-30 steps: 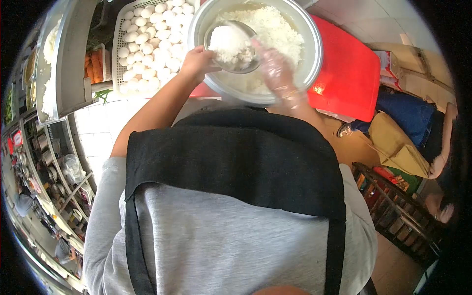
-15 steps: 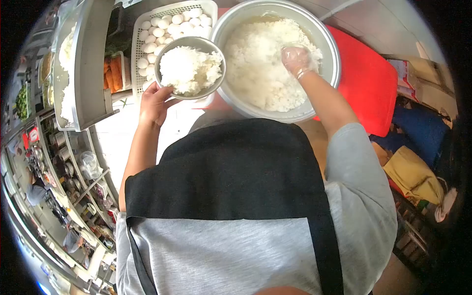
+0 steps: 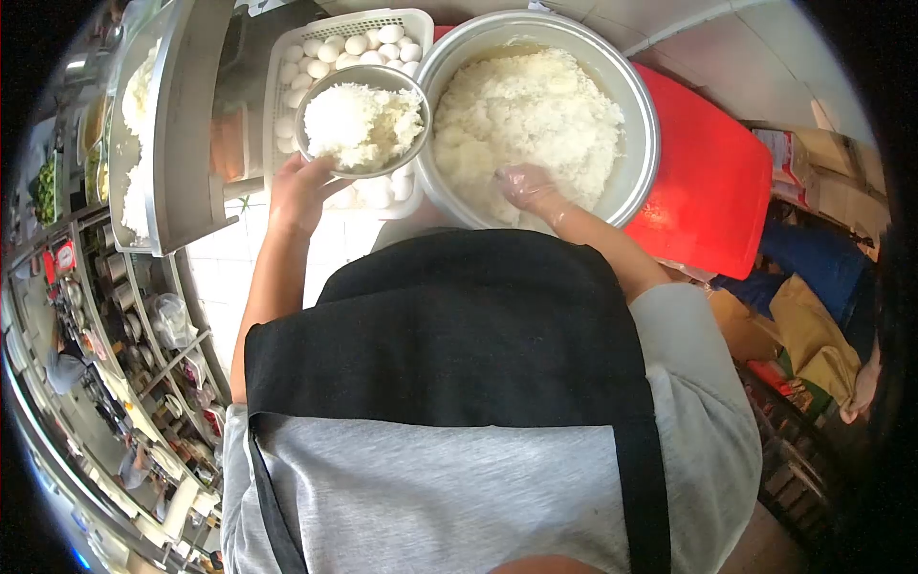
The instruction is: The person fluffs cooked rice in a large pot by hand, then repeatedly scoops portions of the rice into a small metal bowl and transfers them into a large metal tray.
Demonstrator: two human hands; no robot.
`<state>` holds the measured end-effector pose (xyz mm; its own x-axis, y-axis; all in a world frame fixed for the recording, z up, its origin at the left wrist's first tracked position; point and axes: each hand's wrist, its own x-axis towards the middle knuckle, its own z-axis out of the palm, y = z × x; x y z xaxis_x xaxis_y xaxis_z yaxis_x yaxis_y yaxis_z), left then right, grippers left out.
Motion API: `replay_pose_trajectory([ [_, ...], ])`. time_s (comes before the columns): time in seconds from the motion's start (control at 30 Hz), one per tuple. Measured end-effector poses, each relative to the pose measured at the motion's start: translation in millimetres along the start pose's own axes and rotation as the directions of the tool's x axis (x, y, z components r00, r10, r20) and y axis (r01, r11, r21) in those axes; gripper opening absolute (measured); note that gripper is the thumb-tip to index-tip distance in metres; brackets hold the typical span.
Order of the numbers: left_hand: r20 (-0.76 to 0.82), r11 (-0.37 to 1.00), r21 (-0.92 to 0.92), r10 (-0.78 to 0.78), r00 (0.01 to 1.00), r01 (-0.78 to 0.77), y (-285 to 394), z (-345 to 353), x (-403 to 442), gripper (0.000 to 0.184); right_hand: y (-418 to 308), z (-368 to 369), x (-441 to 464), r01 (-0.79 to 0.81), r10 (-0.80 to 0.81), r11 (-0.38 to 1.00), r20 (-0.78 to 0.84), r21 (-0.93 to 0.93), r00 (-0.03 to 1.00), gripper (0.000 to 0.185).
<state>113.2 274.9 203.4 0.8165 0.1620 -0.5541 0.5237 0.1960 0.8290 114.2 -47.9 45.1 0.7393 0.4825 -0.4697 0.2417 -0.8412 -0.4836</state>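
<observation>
My left hand (image 3: 301, 191) grips the near left rim of a round metal bowl (image 3: 417, 143), thumb over the edge. White cooked rice (image 3: 359, 120) is heaped in the bowl, which is held above a basket of eggs. My right hand (image 3: 526, 187) wears a clear plastic glove. It is inside a large metal pot (image 3: 643, 172), near the pot's front wall, with its fingers curled at the rice (image 3: 545, 105). The fingertips are partly hidden, and how much rice they hold does not show.
White eggs (image 3: 356, 45) fill a white plastic basket (image 3: 277, 72) behind the bowl. A red surface (image 3: 712, 172) lies right of the pot. At left stands a metal tray (image 3: 182, 143) holding rice. Shelves (image 3: 143, 316) line the far left; another person's hand (image 3: 863, 390) shows at far right.
My right hand has moved left and towards me across the pot, from the rice's right side to the front. The bowl in my left hand has shifted slightly up and left.
</observation>
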Motion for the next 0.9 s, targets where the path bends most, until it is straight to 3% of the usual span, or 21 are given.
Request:
replay_pose_trajectory([
  [0.03, 0.004, 1.000, 0.009, -0.012, 1.000, 0.012, 0, -2, 2, 0.026, -1, 1, -5, -0.022, 0.021, 0.999, 0.033, 0.043, 0.999, 0.028],
  [0.2, 0.039, 0.986, 0.164, -0.027, 0.999, 0.021, 6, 0, 17, 0.027, 19, 10, -23, 0.033, 0.055, 0.953, -0.280, 0.300, 0.958, 0.029],
  [0.33, 0.107, 0.989, 0.140, -0.068, 0.992, 0.053, -2, 10, 29, 0.020, -26, -80, -70, 0.180, 0.005, 0.924, -0.478, 0.339, 0.878, 0.024],
  [0.43, 0.212, 0.992, 0.106, -0.088, 0.973, 0.067, -16, 48, 21, 0.015, -55, -132, -114, 0.059, 0.034, 0.990, -0.612, 0.131, 0.790, 0.030],
  [0.5, 0.261, 0.994, 0.077, -0.100, 0.960, 0.082, -14, 76, 7, 0.021, -42, -105, -104, -0.033, -0.033, 0.996, -0.666, -0.086, 0.746, 0.041],
  [0.53, 0.305, 0.997, 0.021, -0.081, 0.949, 0.078, -20, 83, 6, 0.023, -37, -91, -96, -0.082, -0.077, 0.977, -0.683, -0.197, 0.726, 0.047],
  [0.63, 0.383, 0.995, -0.035, -0.074, 0.921, 0.095, -38, 98, 12, 0.022, -56, -71, -97, -0.193, 0.070, 0.976, -0.698, -0.099, 0.713, 0.060],
  [0.73, 0.390, 0.983, -0.129, -0.072, 0.918, 0.132, -44, 100, 2, 0.014, -57, -93, -120, -0.106, -0.047, 0.971, -0.610, -0.212, 0.791, 0.059],
  [0.77, 0.400, 0.972, -0.175, -0.073, 0.913, 0.155, -45, 102, -2, 0.014, -92, -132, -143, -0.180, 0.101, 0.973, -0.429, -0.147, 0.898, 0.053],
  [0.8, 0.412, 0.959, -0.219, -0.076, 0.908, 0.179, -48, 104, -4, 0.013, -87, -138, -147, -0.002, -0.031, 0.999, -0.609, -0.053, 0.793, 0.050],
  [0.83, 0.463, 0.920, -0.312, -0.069, 0.884, 0.235, -60, 102, 7, 0.018, -82, -152, -145, 0.216, -0.146, 0.976, -0.772, -0.011, 0.618, 0.047],
  [0.87, 0.486, 0.918, -0.320, -0.052, 0.872, 0.234, -57, 102, 6, 0.021, -70, -149, -145, 0.346, -0.180, 0.938, -0.845, 0.006, 0.504, 0.044],
  [0.9, 0.498, 0.923, -0.316, -0.036, 0.866, 0.220, -45, 101, -3, 0.022, -86, -164, -159, 0.005, -0.034, 0.999, -0.830, -0.037, 0.557, 0.044],
])
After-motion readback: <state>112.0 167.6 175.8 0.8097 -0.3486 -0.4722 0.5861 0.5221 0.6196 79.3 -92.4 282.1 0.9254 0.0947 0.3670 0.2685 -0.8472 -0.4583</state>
